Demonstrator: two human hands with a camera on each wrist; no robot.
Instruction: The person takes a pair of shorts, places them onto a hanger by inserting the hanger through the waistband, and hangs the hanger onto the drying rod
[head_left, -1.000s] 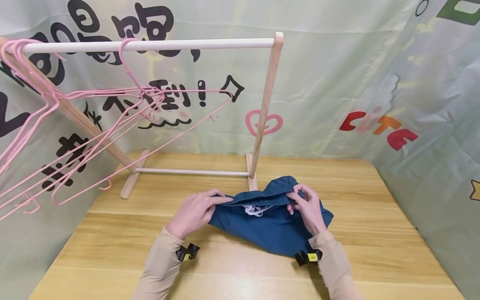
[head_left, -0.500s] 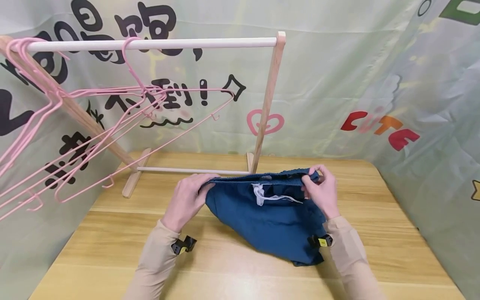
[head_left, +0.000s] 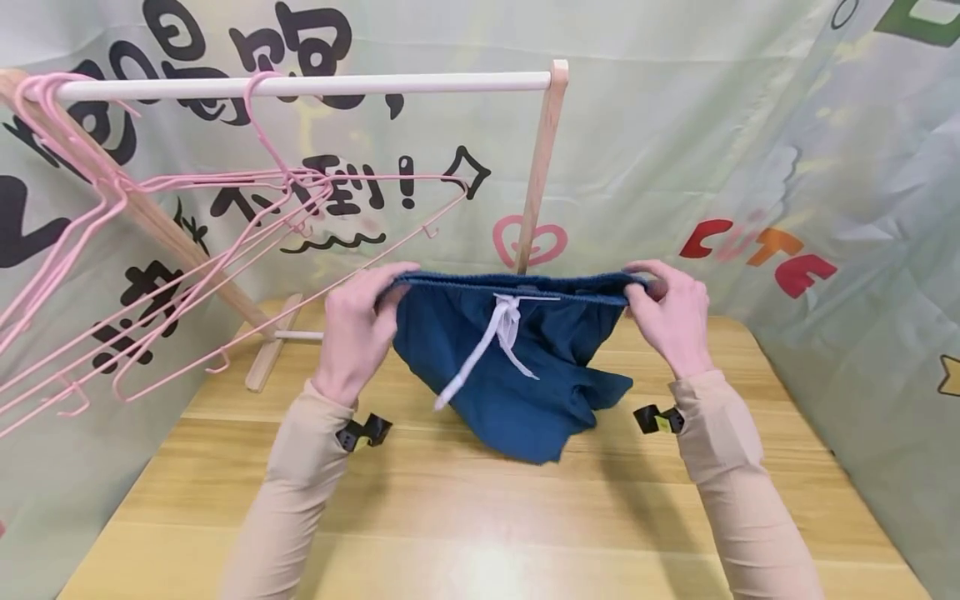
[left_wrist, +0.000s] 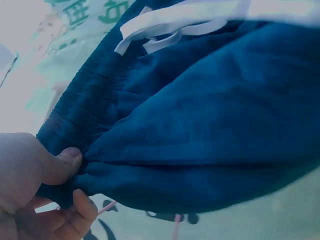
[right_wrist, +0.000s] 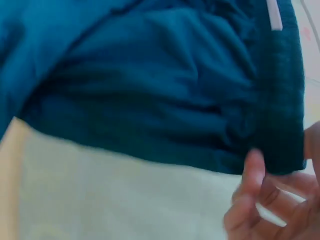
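Note:
A pair of dark blue shorts (head_left: 495, 367) hangs by its waistband between my two hands, its legs dangling over the table. A white drawstring (head_left: 504, 321) is tied in a bow at the front of the elastic waistband. My left hand (head_left: 358, 329) pinches the waistband's left end between thumb and fingers. At the opposite end, my right hand (head_left: 675, 312) grips the waistband with the thumb in front. In the left wrist view the thumb presses into gathered cloth of the shorts (left_wrist: 190, 120). The right wrist view shows fingers at the corner of the waistband (right_wrist: 282, 100).
A clothes rack with a white rail (head_left: 420, 83) and wooden posts stands at the back left of the wooden table (head_left: 480, 533). Several pink hangers (head_left: 281, 179) hang from its left part and reach toward my left hand. Printed cloth walls (head_left: 660, 150) enclose the table.
Both hands have risen from the table and spread apart, stretching the waistband out level. The shorts have lifted with them and now hang down, and the drawstring hangs loose in front.

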